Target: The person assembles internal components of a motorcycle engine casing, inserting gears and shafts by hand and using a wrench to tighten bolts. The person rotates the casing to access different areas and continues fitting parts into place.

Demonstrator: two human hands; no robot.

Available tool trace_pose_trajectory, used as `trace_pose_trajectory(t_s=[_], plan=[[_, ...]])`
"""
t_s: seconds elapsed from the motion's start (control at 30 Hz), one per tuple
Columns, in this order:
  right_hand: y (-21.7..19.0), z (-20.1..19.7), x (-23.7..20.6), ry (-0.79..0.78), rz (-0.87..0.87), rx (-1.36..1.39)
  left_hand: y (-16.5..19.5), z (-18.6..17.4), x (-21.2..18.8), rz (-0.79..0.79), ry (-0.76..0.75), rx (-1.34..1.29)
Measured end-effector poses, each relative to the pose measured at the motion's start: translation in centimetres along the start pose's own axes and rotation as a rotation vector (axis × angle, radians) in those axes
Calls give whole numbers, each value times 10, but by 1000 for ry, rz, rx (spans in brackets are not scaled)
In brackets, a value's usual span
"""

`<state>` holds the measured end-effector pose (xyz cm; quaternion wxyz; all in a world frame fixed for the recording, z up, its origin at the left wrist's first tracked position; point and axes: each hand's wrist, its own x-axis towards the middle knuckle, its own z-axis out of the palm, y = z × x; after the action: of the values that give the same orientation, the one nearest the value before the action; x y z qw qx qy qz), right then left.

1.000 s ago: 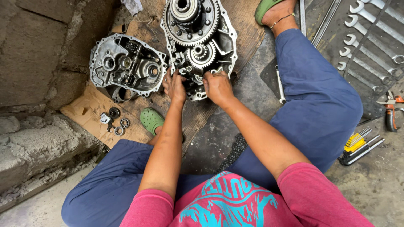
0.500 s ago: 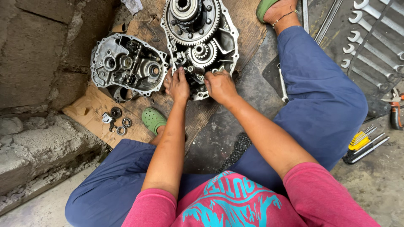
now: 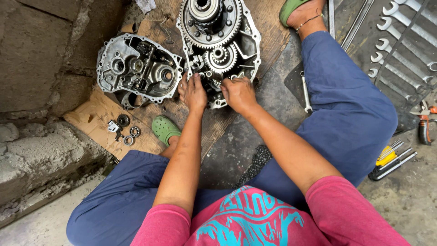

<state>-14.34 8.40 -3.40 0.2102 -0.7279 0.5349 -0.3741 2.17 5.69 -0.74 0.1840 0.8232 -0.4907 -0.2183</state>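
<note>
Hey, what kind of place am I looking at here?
Probably an informal auto repair workshop, with work done on the floor. An opened gearbox housing full of gears lies on a board, its other case half beside it, and a row of spanners is laid out nearby.

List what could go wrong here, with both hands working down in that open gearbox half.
1. The left hand and right hand have fingers among the toothed gears of the open gearbox housing; a gear that turns could pinch them.
2. The small bearings and parts lie loose on the cardboard near the green shoe; a foot shift might scatter them.
3. The housing rests on a wooden board; pressing near its edge may rock it.
</note>
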Motion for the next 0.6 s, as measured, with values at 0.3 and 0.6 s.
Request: trace_pose_trajectory(t_s=[0.3, 0.6], plan=[[-17, 22, 2, 62, 87, -119, 0, -6, 0, -36, -59, -109], [-22, 24, 4, 58, 107, -222, 0, -11, -1, -5, -70, -177]])
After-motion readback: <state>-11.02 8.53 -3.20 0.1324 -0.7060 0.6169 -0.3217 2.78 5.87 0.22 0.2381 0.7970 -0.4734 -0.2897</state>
